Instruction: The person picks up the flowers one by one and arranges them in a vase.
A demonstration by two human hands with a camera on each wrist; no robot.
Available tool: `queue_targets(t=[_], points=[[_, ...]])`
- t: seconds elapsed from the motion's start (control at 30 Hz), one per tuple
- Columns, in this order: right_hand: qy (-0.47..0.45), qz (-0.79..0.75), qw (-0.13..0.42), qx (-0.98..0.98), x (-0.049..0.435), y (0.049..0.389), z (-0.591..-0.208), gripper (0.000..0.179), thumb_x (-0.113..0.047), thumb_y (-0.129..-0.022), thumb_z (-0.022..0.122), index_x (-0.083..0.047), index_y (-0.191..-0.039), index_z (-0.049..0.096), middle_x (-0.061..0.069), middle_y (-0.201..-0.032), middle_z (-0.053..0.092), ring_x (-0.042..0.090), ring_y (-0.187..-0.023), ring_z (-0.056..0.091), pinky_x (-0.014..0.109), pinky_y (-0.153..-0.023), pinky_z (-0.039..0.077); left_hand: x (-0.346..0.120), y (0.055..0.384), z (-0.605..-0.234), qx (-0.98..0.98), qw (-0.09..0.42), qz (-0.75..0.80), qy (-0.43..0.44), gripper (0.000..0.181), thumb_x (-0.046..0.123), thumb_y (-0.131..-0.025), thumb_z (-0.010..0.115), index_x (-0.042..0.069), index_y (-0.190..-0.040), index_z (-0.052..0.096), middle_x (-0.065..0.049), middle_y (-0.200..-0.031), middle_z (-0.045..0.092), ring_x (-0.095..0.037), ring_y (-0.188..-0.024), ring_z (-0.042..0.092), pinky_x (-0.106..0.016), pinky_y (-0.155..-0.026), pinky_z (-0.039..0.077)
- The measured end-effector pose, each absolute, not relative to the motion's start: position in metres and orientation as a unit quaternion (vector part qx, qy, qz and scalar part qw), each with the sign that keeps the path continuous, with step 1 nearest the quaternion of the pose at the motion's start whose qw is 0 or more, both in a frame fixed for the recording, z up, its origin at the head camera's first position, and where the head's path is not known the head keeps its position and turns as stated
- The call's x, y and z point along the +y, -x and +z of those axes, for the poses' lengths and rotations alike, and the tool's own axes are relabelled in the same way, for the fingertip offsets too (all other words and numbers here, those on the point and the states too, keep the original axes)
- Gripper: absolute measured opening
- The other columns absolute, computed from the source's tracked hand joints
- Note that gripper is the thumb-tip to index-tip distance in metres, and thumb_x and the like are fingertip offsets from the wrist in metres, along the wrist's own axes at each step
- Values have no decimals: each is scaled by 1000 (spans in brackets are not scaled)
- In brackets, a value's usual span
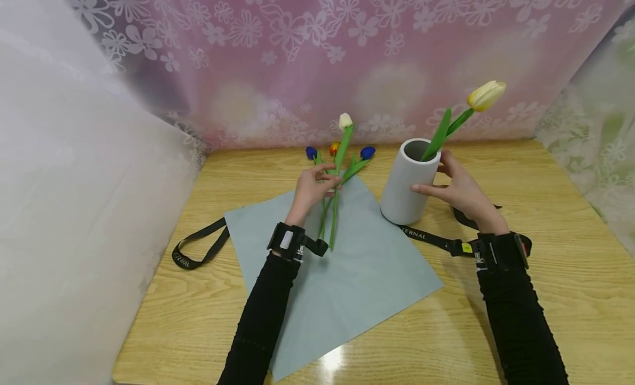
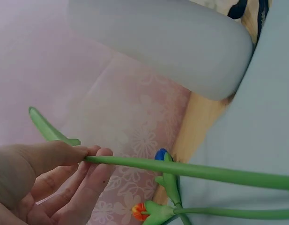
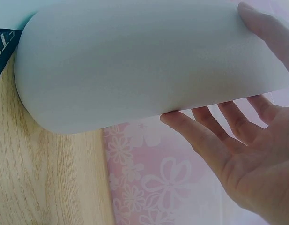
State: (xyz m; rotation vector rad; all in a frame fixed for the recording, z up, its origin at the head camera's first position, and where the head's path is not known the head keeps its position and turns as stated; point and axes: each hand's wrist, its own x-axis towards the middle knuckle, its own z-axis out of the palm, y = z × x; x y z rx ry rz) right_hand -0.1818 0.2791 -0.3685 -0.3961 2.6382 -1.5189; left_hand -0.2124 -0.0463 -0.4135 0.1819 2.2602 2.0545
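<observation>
L hand, half curled, pinches white tulip; R hand, spread, grips vase w/ yellow tulip; paper under L.

A small draped enclosure, though whether within a home or a studio cannot be told; behind the light wood-grain table hangs a pinkish sheet printed with white flowers; along the table's left side, a plain whitish sheet; along its right, a pale green-patched floral sheet.
</observation>
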Motion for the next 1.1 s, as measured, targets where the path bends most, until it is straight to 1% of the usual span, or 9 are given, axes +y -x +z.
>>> queue_targets(t=[0.17,0.27,0.4,0.57,0.7,0.87,0.97,1.0,1.1], points=[[122,-493,40,861,280,182,-368,90,-15,-91,78,-23,-161,23,14,-159,30,44,-145,31,71,-103,41,-48,211,-405,729,20,681,-73,40,9,-98,69,3,-137,62,-22,-113,71,-38,-97,72,-44,-82,61],[122,-490,42,862,280,182,-366,92,-14,-91,78,-24,-162,21,15,-160,29,47,-145,30,74,-104,36,-49,210,-400,728,-6,680,-87,39,11,-99,67,4,-138,62,-20,-115,71,-33,-96,73,-37,-79,62],[122,-492,42,861,280,182,-364,93,-12,-90,79,-23,-162,20,17,-160,28,48,-145,29,77,-105,31,-47,209,-393,722,-49,682,-109,39,12,-99,68,4,-137,63,-21,-116,71,-36,-98,72,-32,-76,62],[121,-491,41,862,279,181,-366,90,-14,-91,78,-22,-161,22,15,-159,30,45,-144,32,71,-103,40,-43,207,-383,711,-89,686,-130,39,9,-99,67,1,-136,63,-24,-118,70,-43,-100,70,-34,-78,62],[122,-490,38,862,279,182,-367,88,-16,-91,78,-22,-160,24,13,-159,30,44,-144,33,69,-102,43,-37,198,-367,704,-108,686,-149,38,1,-99,64,-7,-136,60,-30,-119,68,-46,-102,68,-38,-80,62],[125,-494,35,860,280,182,-368,88,-15,-91,79,-22,-160,25,14,-159,31,46,-144,31,74,-105,35,-25,188,-336,699,-156,672,-186,36,-3,-97,64,-11,-132,61,-31,-112,70,-42,-93,71,-41,-78,62],[129,-497,33,857,279,182,-368,88,-12,-90,79,-21,-159,25,15,-159,30,47,-144,31,76,-106,31,-17,198,-328,688,-188,671,-202,34,-3,-96,66,-11,-130,63,-29,-110,71,-40,-91,72,-44,-77,62],[130,-498,33,857,279,182,-368,88,-12,-90,79,-21,-160,25,15,-159,30,47,-144,31,76,-106,31,-14,201,-325,684,-195,672,-206,34,-2,-96,67,-10,-129,64,-28,-110,71,-38,-91,73,-44,-77,62],[131,-501,34,855,278,181,-368,89,-11,-90,79,-20,-160,25,15,-159,31,47,-144,31,76,-106,31,-8,213,-315,670,-203,679,-223,34,1,-97,67,-6,-130,65,-23,-110,73,-33,-92,73,-42,-78,62]])
